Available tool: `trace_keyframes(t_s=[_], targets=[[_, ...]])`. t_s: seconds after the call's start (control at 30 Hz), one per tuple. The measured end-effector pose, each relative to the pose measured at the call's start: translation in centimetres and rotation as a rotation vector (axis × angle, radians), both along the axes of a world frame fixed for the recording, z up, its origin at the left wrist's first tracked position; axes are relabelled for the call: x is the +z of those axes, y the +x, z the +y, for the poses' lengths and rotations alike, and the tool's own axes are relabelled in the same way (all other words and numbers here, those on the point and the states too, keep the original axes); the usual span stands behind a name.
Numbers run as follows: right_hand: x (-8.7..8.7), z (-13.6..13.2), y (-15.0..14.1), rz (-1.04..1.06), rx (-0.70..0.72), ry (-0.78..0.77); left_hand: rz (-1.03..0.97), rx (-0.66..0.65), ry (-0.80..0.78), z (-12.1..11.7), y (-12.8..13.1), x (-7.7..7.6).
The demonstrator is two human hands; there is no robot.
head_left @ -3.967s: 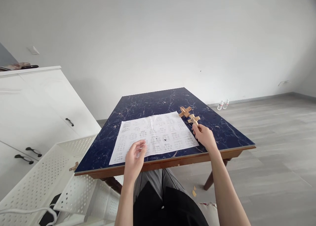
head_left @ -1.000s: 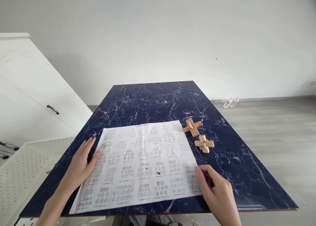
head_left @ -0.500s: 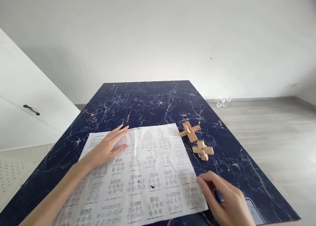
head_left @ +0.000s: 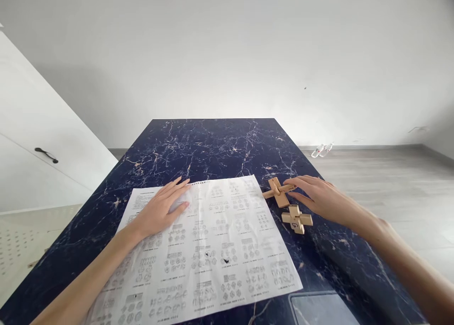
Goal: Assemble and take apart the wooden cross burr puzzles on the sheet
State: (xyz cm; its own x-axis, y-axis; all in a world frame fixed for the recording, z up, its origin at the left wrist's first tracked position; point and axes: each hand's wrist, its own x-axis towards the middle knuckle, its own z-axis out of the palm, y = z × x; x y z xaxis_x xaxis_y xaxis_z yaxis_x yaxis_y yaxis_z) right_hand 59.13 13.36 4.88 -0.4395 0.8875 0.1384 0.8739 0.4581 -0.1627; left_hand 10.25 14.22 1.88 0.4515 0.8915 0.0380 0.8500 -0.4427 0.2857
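Note:
A large printed sheet (head_left: 220,237) with rows of small diagrams lies on the dark blue marbled table. My left hand (head_left: 165,209) rests flat on its upper left part, fingers stretched out. Right of the sheet sits a cross-shaped wooden interlocking puzzle (head_left: 281,200). My right hand (head_left: 315,195) has thumb and fingers on either side of the right end of this puzzle's bar. Just below is a second, paler wooden interlocking puzzle (head_left: 297,222) with a dark mark on one face; my right hand is close above it.
A flat dark-framed device like a phone or tablet (head_left: 324,311) lies at the near table edge. The table (head_left: 213,145) reaches toward a white wall. A white cabinet with a black handle (head_left: 46,155) stands at left. A white object (head_left: 322,150) is on the floor at right.
My right hand has moved from the sheet's lower right edge, up and away from me, to the upper wooden puzzle. My left hand stays on the sheet. The view has shifted slightly.

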Motion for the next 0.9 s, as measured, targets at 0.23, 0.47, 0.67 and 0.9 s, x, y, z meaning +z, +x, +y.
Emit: trace_keyframes(t_s=[0.23,0.47,0.67,0.9], targets=[[2.2,0.9,-1.3,-0.069,-0.018,-0.020,-0.059,-0.009,0.041,-0.2,-0.1,-0.2],[2.6,-1.7,-9.7,0.293,0.037,0.179,-0.222,-0.054,0.157,-1.7,0.0,0.7],[-1.3,-3.4,-19.0,0.450,0.222,0.198,-0.474,-0.133,-0.117,-3.2,0.7,1.2],[-4.1,-4.9,-21.1,0.623,0.319,0.113,-0.563,-0.231,-0.260,-4.4,2.4,1.1]])
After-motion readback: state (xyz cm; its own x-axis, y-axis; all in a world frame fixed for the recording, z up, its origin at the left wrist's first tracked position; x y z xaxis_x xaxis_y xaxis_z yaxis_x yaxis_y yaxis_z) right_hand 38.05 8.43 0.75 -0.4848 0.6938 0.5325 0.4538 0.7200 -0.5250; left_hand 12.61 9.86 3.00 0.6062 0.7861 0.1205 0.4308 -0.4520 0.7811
